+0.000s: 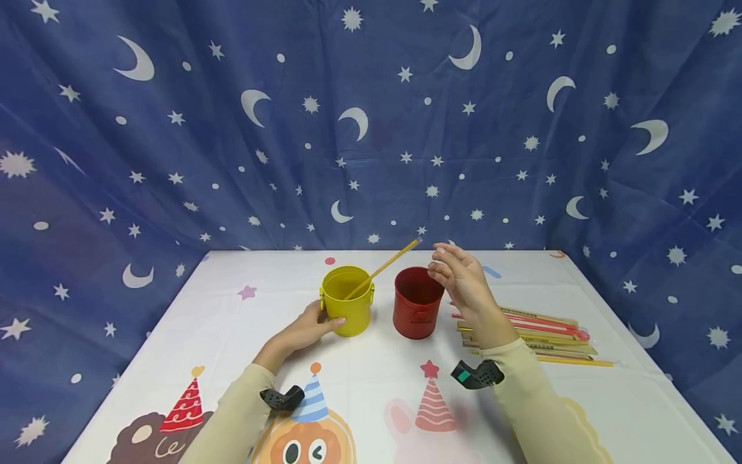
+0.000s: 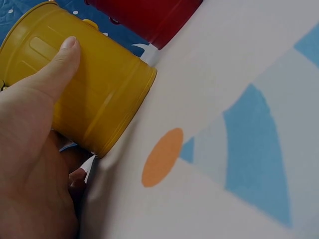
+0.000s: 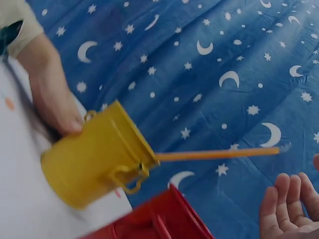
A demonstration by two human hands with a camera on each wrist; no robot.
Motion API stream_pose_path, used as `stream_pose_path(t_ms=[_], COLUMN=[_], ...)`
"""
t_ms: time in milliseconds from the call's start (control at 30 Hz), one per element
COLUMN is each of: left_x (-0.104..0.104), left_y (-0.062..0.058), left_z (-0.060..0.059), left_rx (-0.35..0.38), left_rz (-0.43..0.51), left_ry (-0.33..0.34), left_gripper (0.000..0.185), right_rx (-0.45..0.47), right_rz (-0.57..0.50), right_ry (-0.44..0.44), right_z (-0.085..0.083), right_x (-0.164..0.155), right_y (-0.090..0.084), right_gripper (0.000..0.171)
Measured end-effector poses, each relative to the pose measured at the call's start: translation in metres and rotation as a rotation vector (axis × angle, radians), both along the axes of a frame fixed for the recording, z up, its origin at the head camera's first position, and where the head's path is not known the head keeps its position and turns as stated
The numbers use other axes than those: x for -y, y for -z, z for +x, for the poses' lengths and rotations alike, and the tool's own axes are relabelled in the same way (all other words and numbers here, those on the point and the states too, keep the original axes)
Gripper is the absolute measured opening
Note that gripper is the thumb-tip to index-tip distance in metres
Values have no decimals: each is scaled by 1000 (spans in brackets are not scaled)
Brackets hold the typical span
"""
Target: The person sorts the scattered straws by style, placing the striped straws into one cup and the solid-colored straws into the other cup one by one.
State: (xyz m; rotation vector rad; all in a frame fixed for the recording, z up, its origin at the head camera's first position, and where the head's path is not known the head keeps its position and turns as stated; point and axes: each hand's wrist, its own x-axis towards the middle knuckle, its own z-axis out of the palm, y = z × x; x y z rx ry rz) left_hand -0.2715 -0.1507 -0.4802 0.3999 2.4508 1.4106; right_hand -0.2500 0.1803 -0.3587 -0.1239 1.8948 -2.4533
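Note:
My left hand [image 1: 304,328] grips a small yellow metal bucket [image 1: 350,316] from its left side, the thumb lying along the front in the left wrist view. Out of that bucket leans a thin orange-yellow stick [image 1: 387,265] with a clear tip, slanting up to the right. A red bucket [image 1: 415,316] stands upright just right of the yellow one. Above and beside the red bucket's right rim is my right hand [image 1: 471,287], raised with fingers loosely bent and nothing visible in it. Its fingertips are apart from the stick's tip in the right wrist view.
Several thin sticks lie in a row at the right of the table, wooden, red and yellow [image 1: 574,361], partly hidden behind my right forearm. A white tablecloth [image 1: 191,322] with printed party animals covers the table. A blue curtain [image 1: 371,84] hangs behind.

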Motion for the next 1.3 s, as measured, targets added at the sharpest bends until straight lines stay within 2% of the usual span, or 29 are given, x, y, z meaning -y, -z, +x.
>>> stream_pose_path(t_ms=[300, 500, 633, 833, 1067, 1300], left_x=[2, 2, 3, 3, 2, 1], left_y=[0, -3, -5, -2, 0, -1], left_z=[-1, 0, 0, 1, 2, 2], left_rx=[-26, -28, -29, -22, -30, -18], left_rz=[2, -3, 1, -5, 15, 8], left_ry=[21, 28, 25, 28, 27, 18], left_gripper=[87, 88, 87, 87, 84, 87], right_rx=[-151, -247, -291, -246, -207, -133], right_rz=[154, 270, 400, 557, 726, 836], right_ry=[-58, -3, 52, 48, -1, -137], right_z=[14, 13, 7, -4, -12, -19], right_x=[-35, -58, -69, -81, -100, -116], right_y=[4, 4, 11, 24, 36, 52], right_gripper=[22, 20, 25, 47, 45, 45])
